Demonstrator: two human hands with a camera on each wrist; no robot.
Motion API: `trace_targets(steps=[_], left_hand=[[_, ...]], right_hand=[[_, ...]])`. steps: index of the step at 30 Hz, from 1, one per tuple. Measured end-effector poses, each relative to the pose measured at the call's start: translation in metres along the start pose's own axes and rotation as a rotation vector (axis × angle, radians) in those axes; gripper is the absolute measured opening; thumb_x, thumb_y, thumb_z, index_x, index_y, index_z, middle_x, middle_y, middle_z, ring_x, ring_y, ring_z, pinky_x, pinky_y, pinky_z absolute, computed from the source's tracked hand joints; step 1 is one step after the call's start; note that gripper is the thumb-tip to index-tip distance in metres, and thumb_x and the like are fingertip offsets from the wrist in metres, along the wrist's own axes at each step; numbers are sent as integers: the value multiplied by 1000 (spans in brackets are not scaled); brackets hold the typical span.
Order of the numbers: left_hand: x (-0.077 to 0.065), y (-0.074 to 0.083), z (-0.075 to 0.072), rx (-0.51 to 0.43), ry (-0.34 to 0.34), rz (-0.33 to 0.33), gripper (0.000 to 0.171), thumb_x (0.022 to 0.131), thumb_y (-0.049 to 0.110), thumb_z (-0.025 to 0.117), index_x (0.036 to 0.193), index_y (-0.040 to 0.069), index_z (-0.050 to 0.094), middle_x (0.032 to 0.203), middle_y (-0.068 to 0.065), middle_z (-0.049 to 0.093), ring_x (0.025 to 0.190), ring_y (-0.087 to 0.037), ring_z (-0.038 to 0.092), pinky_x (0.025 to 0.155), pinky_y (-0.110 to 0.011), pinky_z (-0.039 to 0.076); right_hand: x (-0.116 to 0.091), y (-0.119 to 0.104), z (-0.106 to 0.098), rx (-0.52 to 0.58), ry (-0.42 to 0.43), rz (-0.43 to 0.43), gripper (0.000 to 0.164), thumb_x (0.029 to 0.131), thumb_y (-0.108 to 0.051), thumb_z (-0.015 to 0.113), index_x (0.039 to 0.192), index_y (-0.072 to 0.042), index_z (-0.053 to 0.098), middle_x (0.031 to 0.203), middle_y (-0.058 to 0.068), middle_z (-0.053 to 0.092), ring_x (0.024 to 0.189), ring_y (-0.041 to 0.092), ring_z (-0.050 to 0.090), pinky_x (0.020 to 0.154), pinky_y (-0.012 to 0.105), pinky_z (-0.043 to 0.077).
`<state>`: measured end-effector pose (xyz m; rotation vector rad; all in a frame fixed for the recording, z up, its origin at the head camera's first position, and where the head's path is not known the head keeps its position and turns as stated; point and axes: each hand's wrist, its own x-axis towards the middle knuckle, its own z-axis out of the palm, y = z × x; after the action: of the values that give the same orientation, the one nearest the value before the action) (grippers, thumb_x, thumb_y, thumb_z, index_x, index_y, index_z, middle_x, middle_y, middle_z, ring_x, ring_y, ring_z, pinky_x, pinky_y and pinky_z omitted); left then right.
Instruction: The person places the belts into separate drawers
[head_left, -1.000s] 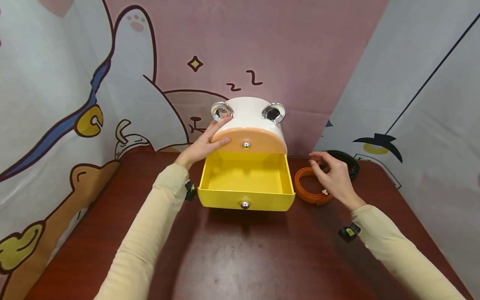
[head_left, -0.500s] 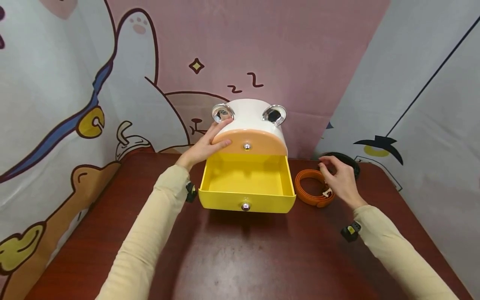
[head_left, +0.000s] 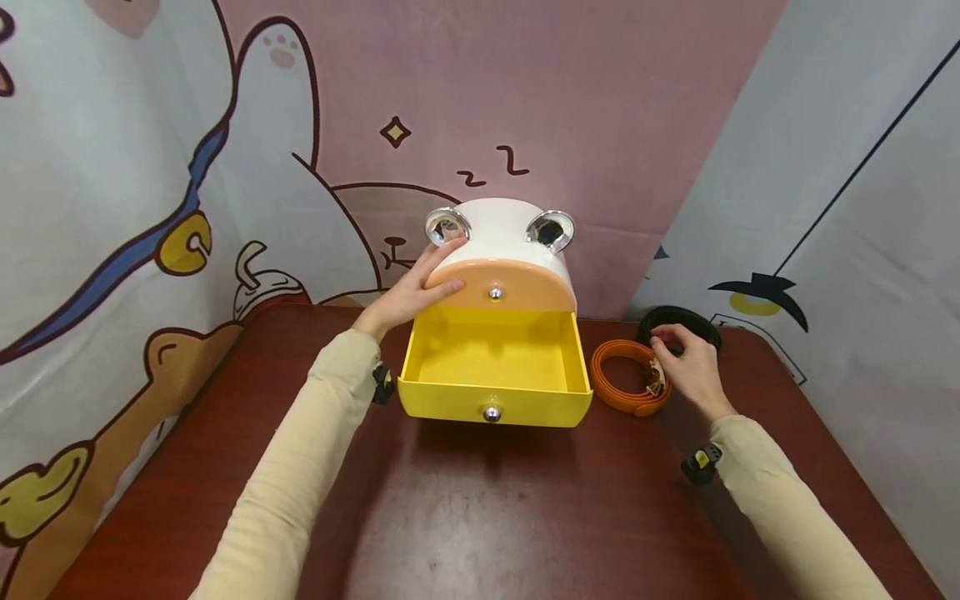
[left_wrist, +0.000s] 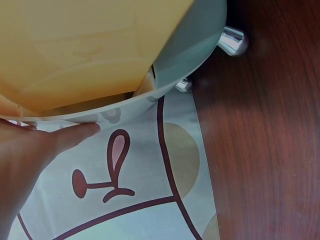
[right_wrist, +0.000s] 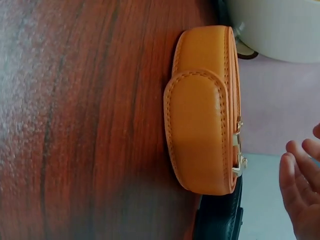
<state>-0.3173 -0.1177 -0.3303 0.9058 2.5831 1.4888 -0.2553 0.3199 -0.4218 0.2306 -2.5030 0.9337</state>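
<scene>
A white storage box [head_left: 501, 225] with two round silvery eyes stands at the back of the table, its orange upper front [head_left: 532, 287] in place. Below that, a yellow drawer [head_left: 536, 408] with a metal knob is pulled out and holds nothing. My left hand [head_left: 408, 293] rests on the box's left side, fingers extended over the top. To the right lies a coiled orange belt [head_left: 617, 397] with a metal buckle; behind it sits a coiled black belt [right_wrist: 220, 215]. Over the belts hovers my right hand [head_left: 692, 371], fingers loosely bent, holding nothing.
The reddish-brown wooden table [head_left: 480, 517] reaches to a printed cloth backdrop [head_left: 600, 108] behind and on both sides. Metal feet [left_wrist: 233, 41] show under the box in the left wrist view.
My right hand has drawn back slightly to the right, away from the drawer, uncovering more of the orange belt's buckle. The left hand keeps its place on the box.
</scene>
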Motion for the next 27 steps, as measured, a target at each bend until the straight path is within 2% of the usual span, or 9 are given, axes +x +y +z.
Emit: trace_targets(steps=[5,10,14,21,27], left_hand=[[-2,3,-1,-9,-12,1,61,86,42,55,135,52,21,146,10,4,126,-24,23,95,-58,21],[-10,23,-3,-57,-31,-14,62,88,32,55,139,41,22,147,6,3,127,-28,20,97,-58,18],[-15,36,-3,-57,-38,-22,62,90,26,54,141,33,22,148,0,1,129,-29,17,97,-57,16],[-15,37,-4,-45,-34,-14,62,90,24,54,142,31,21,148,-3,2,128,-29,19,97,-57,18],[-14,34,-4,-53,-35,12,63,90,24,54,142,31,20,147,-4,4,127,-27,21,97,-55,19]], right_hand=[[-1,5,-3,-2,-80,79,29,90,-28,52,109,-7,59,100,11,60,90,23,54,69,30,41],[-2,11,-8,0,-278,124,38,92,-28,50,120,-3,51,112,20,54,97,33,50,75,47,41],[-3,15,-11,5,-411,136,48,92,-29,50,127,1,42,121,27,45,105,41,45,80,54,38],[-9,25,-14,38,-446,189,53,91,-29,51,131,1,35,122,29,41,106,43,43,81,53,39],[-16,32,-10,134,-490,250,62,90,-30,54,133,5,28,118,34,42,96,37,52,70,34,48]])
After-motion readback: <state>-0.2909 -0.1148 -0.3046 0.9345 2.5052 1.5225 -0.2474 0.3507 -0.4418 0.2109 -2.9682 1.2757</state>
